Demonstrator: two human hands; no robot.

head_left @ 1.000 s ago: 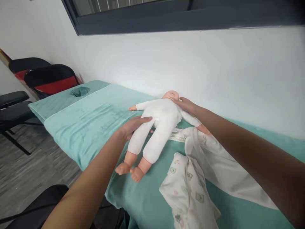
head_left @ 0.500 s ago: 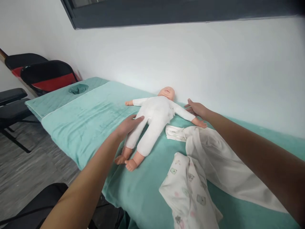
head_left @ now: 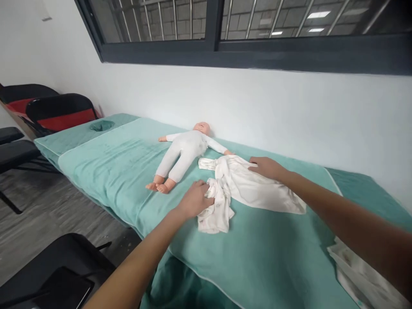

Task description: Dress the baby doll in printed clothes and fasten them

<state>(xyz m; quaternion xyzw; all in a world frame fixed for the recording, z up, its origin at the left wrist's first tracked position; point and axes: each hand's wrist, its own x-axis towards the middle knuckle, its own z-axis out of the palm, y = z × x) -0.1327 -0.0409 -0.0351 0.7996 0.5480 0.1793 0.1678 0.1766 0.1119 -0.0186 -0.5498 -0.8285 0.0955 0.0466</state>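
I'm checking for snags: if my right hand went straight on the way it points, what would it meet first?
The white cloth at your right hand comes first; beyond it, probably the doll's nearer hand, though depth is hard to judge.

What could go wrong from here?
1. The left hand is on the printed cloth, which meets the white cloth; a tug might drag both.
2. The right hand is at the white cloth; pulling it could nudge the doll, whose arm stretches to its edge.
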